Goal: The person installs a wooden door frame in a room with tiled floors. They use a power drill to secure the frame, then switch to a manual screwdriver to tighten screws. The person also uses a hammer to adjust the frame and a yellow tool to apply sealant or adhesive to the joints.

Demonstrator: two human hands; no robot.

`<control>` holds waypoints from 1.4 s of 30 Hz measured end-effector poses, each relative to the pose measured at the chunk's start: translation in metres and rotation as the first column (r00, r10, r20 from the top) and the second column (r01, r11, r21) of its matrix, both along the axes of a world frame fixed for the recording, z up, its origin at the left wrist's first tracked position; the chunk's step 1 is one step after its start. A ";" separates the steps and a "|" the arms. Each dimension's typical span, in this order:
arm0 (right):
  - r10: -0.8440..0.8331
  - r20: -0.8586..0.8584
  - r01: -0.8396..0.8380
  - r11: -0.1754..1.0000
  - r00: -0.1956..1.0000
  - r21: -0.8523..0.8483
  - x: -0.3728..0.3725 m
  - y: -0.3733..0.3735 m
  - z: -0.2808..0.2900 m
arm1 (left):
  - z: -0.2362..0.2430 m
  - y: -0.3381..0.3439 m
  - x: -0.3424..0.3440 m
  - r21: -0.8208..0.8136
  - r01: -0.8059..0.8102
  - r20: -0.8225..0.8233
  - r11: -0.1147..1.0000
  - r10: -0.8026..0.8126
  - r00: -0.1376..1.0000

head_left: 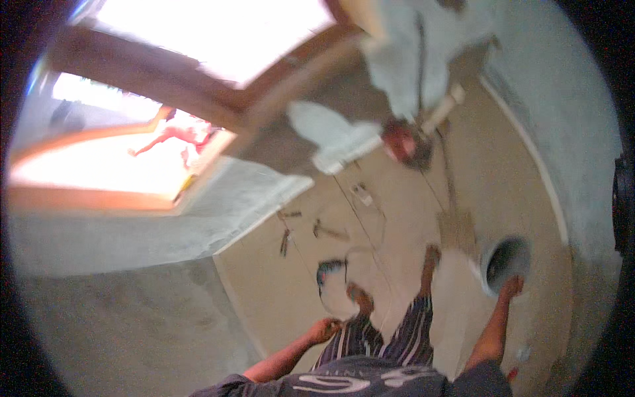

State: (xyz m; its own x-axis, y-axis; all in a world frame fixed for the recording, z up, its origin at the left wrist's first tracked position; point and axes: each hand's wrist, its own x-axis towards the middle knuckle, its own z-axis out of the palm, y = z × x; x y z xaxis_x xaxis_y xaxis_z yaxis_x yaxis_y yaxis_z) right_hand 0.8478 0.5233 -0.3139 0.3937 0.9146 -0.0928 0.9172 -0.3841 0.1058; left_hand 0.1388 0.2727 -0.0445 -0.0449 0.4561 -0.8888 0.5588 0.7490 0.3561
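Observation:
My left hand (327, 329) is beside my left thigh, fingers curled; what it holds, if anything, is too blurred to make out. My right hand (512, 286) grips the rim of a grey bucket (503, 255) at my right. Near my bare feet lies a dark corded object (329, 272), perhaps a power tool. Farther left on the tiled floor (403, 218) are a hammer-like tool (324, 230) and other small hand tools (285, 241). A small pale object (360, 193) lies ahead of them. The picture is blurred.
A red and dark object (403, 142) stands ahead by the patchy wall (337, 135). A cardboard-coloured piece (456, 228) lies right of my feet. A bright window opening (99, 169) at upper left shows a person (178, 132) in red outside.

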 end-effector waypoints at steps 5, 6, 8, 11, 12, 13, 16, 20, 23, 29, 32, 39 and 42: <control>0.003 -0.184 0.021 0.992 0.983 0.128 -0.097 -0.066 0.065 | -0.030 -0.136 -0.087 0.133 -0.209 -0.020 0.969 0.213 0.977; 0.126 -0.110 -0.118 0.990 0.986 0.074 -0.130 -0.074 0.065 | -0.035 -0.170 -0.107 0.108 -0.184 -0.048 0.977 0.190 0.981; 0.514 0.112 -0.451 0.821 0.850 -0.350 -0.198 -0.081 0.060 | -0.044 -0.230 -0.156 0.074 -0.061 -0.210 0.995 0.076 0.975; 0.708 0.041 -0.582 0.612 0.705 -0.535 -0.310 -0.080 0.072 | -0.041 -0.321 -0.223 0.125 0.154 -0.402 0.980 -0.092 0.911; 0.798 -0.044 -0.697 0.497 0.601 -0.516 -0.344 -0.070 0.087 | -0.037 -0.343 -0.243 0.133 0.160 -0.414 0.978 -0.092 0.906; 0.854 -0.046 -0.831 0.490 0.518 -0.265 -0.383 -0.064 0.104 | -0.033 -0.364 -0.258 -0.006 0.203 -0.412 0.979 -0.188 0.892; 0.668 -0.462 -0.769 0.637 0.584 -0.051 -0.482 -0.033 0.171 | -0.028 -0.386 -0.276 -0.220 -0.174 -0.532 0.960 0.032 0.846; 0.566 -0.653 -0.695 0.714 0.503 0.084 -0.580 0.013 0.254 | -0.031 -0.375 -0.263 0.179 -0.330 -0.401 0.927 0.375 0.835; 0.479 -0.776 -0.611 0.776 0.411 0.156 -0.648 0.044 0.280 | -0.036 -0.340 -0.248 0.227 -0.544 -0.230 0.808 0.587 0.776; 0.541 -0.829 -0.759 0.597 0.142 0.260 -0.788 0.101 0.338 | -0.020 -0.199 -0.269 0.322 -0.717 -0.035 0.618 0.765 0.643; 0.571 -0.821 -0.850 0.446 0.029 0.281 -0.868 0.132 0.391 | 0.010 -0.108 -0.315 0.476 -0.705 0.026 0.525 0.793 0.608; 0.594 -0.749 -0.928 0.007 -0.295 0.371 -1.038 0.218 0.539 | 0.140 0.114 -0.464 0.835 -0.467 0.087 0.292 0.768 0.634; 0.681 -0.583 -0.822 -0.049 -0.443 0.567 -1.075 0.237 0.604 | 0.206 0.186 -0.507 0.926 -0.242 -0.057 0.290 0.740 0.670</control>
State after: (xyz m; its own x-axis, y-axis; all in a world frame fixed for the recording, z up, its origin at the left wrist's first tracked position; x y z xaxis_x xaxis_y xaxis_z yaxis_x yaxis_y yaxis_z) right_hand -0.2276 0.7608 0.2900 -0.9593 0.1557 0.2354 -0.0527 0.7205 -0.6914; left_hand -0.3686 0.4587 0.1614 -0.7644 0.6380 0.0930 0.4430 0.4148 0.7948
